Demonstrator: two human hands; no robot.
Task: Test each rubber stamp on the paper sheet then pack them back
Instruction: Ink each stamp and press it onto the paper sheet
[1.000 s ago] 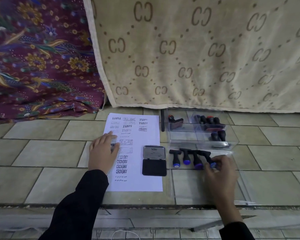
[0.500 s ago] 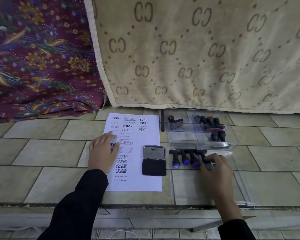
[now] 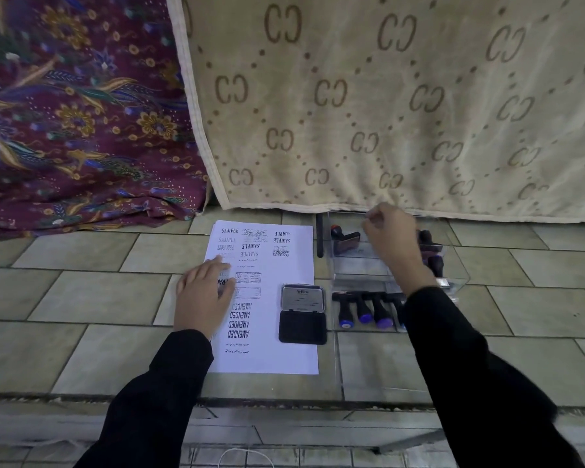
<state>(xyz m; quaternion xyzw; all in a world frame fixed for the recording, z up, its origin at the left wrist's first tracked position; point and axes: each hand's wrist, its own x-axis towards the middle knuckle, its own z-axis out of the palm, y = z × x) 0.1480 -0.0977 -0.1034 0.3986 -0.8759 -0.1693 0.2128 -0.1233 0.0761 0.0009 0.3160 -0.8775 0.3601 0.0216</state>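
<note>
A white paper sheet (image 3: 277,352) covered with stamp prints lies on the tiled floor. My left hand (image 3: 203,298) rests flat on its left edge, fingers apart. To the right of the sheet, an ink pad (image 3: 303,314) lies open. Several black stamps with blue ends (image 3: 363,309) lie in a row beside it. Behind them stands a clear plastic box (image 3: 358,268) holding a red-knobbed stamp (image 3: 345,236) and more stamps (image 3: 431,246) on its right side. My right hand (image 3: 392,238) hovers over the box with curled fingers; I cannot see whether it holds anything.
A beige patterned blanket (image 3: 385,113) hangs right behind the box. A purple floral cloth (image 3: 75,113) lies at the back left. A thin black stick (image 3: 320,238) sits between sheet and box. The tiled surface ends in a step edge (image 3: 284,400) near me.
My right hand has left the row of blue-ended stamps and moved up and away over the clear box. My left hand has stayed on the sheet.
</note>
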